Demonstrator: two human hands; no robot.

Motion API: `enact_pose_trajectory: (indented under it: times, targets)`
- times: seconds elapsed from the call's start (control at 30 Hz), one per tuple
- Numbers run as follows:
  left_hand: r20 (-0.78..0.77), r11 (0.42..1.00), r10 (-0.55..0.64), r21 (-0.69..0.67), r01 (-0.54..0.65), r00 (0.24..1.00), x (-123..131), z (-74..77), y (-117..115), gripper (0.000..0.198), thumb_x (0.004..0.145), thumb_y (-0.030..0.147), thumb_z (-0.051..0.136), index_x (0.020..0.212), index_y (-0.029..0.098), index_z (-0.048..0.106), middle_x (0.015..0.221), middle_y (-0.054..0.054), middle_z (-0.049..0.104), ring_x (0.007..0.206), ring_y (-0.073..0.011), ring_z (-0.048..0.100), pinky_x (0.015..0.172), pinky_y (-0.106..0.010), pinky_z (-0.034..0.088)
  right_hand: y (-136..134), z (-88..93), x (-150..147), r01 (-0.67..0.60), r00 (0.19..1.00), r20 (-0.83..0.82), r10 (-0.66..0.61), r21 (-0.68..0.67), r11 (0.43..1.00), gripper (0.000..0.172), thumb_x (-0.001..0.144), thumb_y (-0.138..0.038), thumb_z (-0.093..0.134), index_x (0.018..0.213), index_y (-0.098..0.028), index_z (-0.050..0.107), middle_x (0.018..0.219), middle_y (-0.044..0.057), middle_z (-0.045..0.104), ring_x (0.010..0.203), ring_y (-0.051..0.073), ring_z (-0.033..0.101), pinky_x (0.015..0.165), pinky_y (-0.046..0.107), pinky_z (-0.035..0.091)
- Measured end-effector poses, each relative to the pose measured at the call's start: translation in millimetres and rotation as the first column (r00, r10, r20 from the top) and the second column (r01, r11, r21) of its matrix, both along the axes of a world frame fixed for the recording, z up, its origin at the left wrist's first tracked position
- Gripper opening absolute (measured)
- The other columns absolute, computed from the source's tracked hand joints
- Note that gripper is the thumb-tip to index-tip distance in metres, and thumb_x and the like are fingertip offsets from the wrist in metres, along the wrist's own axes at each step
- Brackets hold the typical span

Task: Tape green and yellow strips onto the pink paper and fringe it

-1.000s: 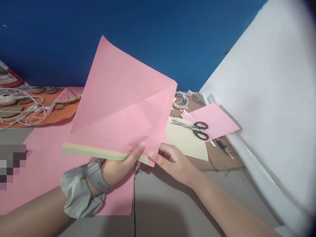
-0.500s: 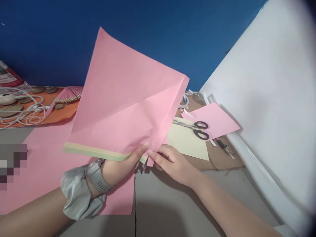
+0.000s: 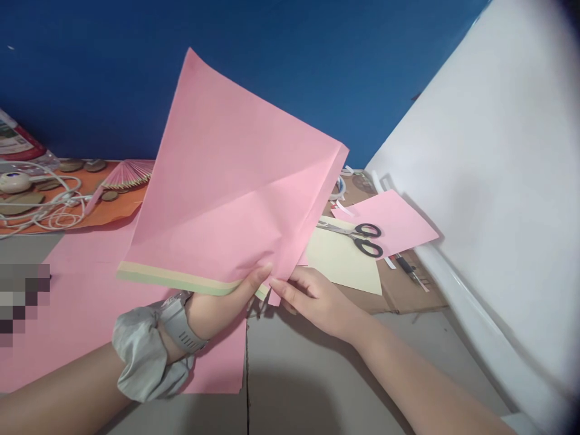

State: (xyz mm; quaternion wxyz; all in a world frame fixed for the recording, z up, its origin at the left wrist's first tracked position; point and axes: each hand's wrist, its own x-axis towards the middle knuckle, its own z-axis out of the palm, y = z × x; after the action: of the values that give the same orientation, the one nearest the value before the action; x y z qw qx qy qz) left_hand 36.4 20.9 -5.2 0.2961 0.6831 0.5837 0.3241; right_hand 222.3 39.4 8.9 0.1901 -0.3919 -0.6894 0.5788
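Note:
Raised in front of me is a sheet of pink paper with yellow and green strips along its lower edge. Its right edge carries a narrow fold. My left hand is closed on the bottom edge, thumb on the front and the other fingers hidden behind the sheet. My right hand pinches the lower end of the folded edge between thumb and fingers. The two thumbs nearly meet there. Beneath my left arm lies a larger pink sheet.
Scissors lie on a pale yellow sheet and a smaller pink sheet, beside a pen and tape roll. At left are a pleated pink fan and white cable. A white panel borders the right.
Both hands keep their grip on the pink paper. The sheet's upper corner has shifted very slightly to the right; otherwise little differs.

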Motion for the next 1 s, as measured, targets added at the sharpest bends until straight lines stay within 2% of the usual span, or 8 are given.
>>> enact_pose_trajectory:
  times: [0.33, 0.5, 0.6, 0.67, 0.73, 0.87, 0.93, 1.0]
  targets:
    - [0.184, 0.892, -0.416, -0.109, 0.439, 0.891, -11, 11.8, 10, 0.032, 0.085, 0.039, 0.055, 0.113, 0.027, 0.064, 0.11, -0.001, 0.069, 0.117, -0.0225, 0.055, 0.108, -0.038, 0.035, 0, -3.9, 12, 0.263, 0.956, -0.123, -0.268, -0.055, 0.963, 0.036, 0.088, -0.051, 0.046, 0.067, -0.021, 0.046, 0.065, -0.002, 0.043, 0.062, 0.013, 0.044, 0.058, 0.025, 0.037]
    - [0.416, 0.917, -0.292, -0.133, 0.375, 0.861, -19, 9.1, 21, 0.033, 0.087, 0.038, 0.052, 0.115, 0.022, 0.061, 0.112, -0.005, 0.067, 0.109, -0.0237, 0.059, 0.099, -0.038, 0.043, -5, 4.1, 6, 0.304, 0.952, 0.032, -0.303, -0.031, 0.952, 0.039, 0.087, -0.052, 0.045, 0.064, -0.021, 0.047, 0.061, -0.004, 0.044, 0.059, 0.012, 0.044, 0.06, 0.025, 0.039]
    - [0.621, 0.949, -0.17, -0.107, 0.298, 0.765, -18, 4.8, 20, 0.04, 0.088, 0.047, 0.047, 0.114, 0.019, 0.06, 0.112, -0.008, 0.066, 0.103, -0.0253, 0.061, 0.09, -0.036, 0.049, -6, 1.9, 3, 0.371, 0.921, 0.126, -0.368, 0.004, 0.929, 0.05, 0.087, -0.057, 0.042, 0.053, -0.021, 0.047, 0.054, -0.003, 0.047, 0.055, 0.012, 0.047, 0.061, 0.026, 0.041]
    - [0.689, 0.927, -0.238, -0.048, 0.371, 0.684, -12, 5.9, 15, 0.048, 0.079, 0.05, 0.06, 0.116, 0.02, 0.057, 0.111, -0.009, 0.066, 0.102, -0.0264, 0.061, 0.087, -0.036, 0.051, -6, -1.5, 3, 0.461, 0.876, 0.16, -0.456, 0.004, 0.887, 0.051, 0.086, -0.059, 0.042, 0.053, -0.022, 0.056, 0.06, 0.0, 0.058, 0.062, 0.015, 0.056, 0.066, 0.028, 0.045]
    - [0.679, 0.904, -0.271, -0.063, 0.422, 0.682, -4, 10.2, 9, 0.035, 0.078, 0.043, 0.064, 0.104, 0.02, 0.063, 0.096, -0.006, 0.069, 0.09, -0.0227, 0.064, 0.077, -0.031, 0.053, -7, -3.9, 4, 0.51, 0.848, 0.149, -0.509, 0.03, 0.859, 0.045, 0.084, -0.058, 0.046, 0.065, -0.024, 0.067, 0.074, 0.002, 0.068, 0.076, 0.02, 0.063, 0.074, 0.031, 0.048]
    - [0.581, 0.97, -0.117, -0.109, 0.219, 0.806, 6, 16.9, 7, 0.026, 0.09, 0.036, 0.049, 0.081, 0.018, 0.064, 0.08, -0.003, 0.068, 0.077, -0.0168, 0.064, 0.071, -0.027, 0.051, -11, -2.4, 3, 0.342, 0.929, 0.083, -0.361, 0.18, 0.922, 0.036, 0.087, -0.05, 0.049, 0.109, -0.027, 0.067, 0.105, 0.003, 0.07, 0.104, 0.022, 0.061, 0.094, 0.037, 0.046]
    - [0.511, 0.989, -0.025, -0.113, 0.096, 0.86, 1, 15.9, 12, 0.028, 0.089, 0.038, 0.05, 0.075, 0.017, 0.063, 0.073, -0.002, 0.065, 0.072, -0.016, 0.062, 0.066, -0.026, 0.05, -12, -1.1, 2, 0.162, 0.969, 0.13, -0.21, 0.308, 0.937, 0.043, 0.085, -0.051, 0.052, 0.12, -0.026, 0.06, 0.111, 0.003, 0.068, 0.104, 0.021, 0.063, 0.09, 0.035, 0.051]
    - [0.465, 0.996, 0.035, -0.087, 0.006, 0.884, -8, 12.6, 20, 0.024, 0.086, 0.039, 0.054, 0.08, 0.017, 0.063, 0.071, -0.001, 0.062, 0.071, -0.0152, 0.06, 0.064, -0.024, 0.049, -11, -1.0, 2, -0.053, 0.944, 0.297, -0.142, 0.562, 0.825, 0.048, 0.083, -0.053, 0.053, 0.119, -0.023, 0.06, 0.109, 0.003, 0.07, 0.098, 0.019, 0.066, 0.078, 0.029, 0.056]
